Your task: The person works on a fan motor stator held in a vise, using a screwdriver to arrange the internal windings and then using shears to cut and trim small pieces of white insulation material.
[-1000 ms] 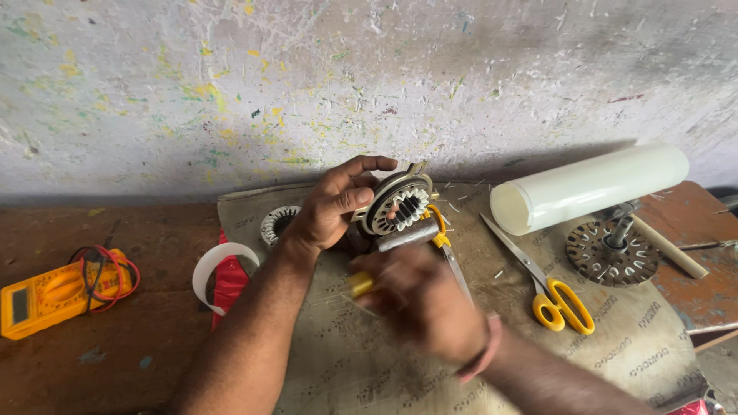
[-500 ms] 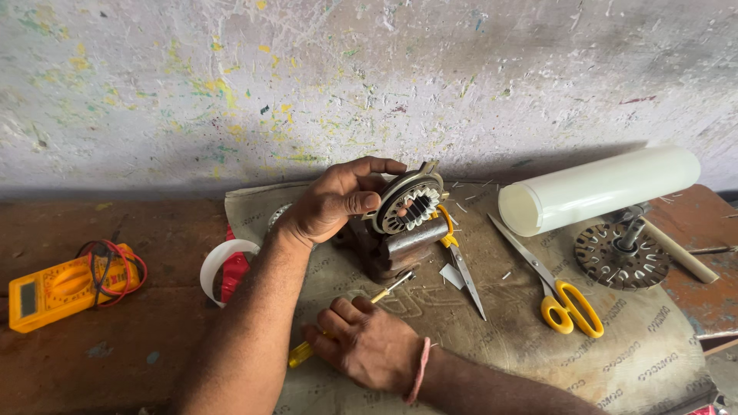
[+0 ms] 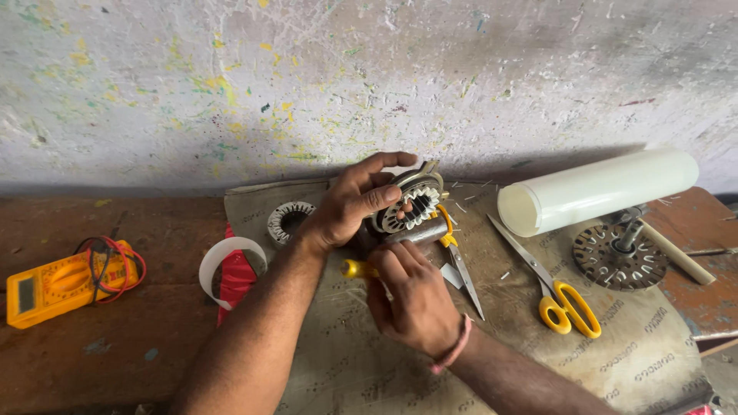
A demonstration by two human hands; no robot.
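The left hand is clenched around a small motor stator, a round metal core with slotted teeth ringed in pale insulation, held upright on its edge above a dark block on the surface. Thumb and fingers wrap its top and near face. Just below it, the right hand grips a yellow-handled screwdriver; only the butt of the handle shows past the knuckles, and the tip is hidden behind the fingers.

Both hands work over a worn, tan sack cloth spread on the reddish wooden surface. Beside the right hand lie a slim grey blade and yellow-handled scissors. Farther right are a glossy cream roll and a dark slotted rotor disc. To the left sit another toothed ring, a white tape loop and a yellow multimeter with red leads.
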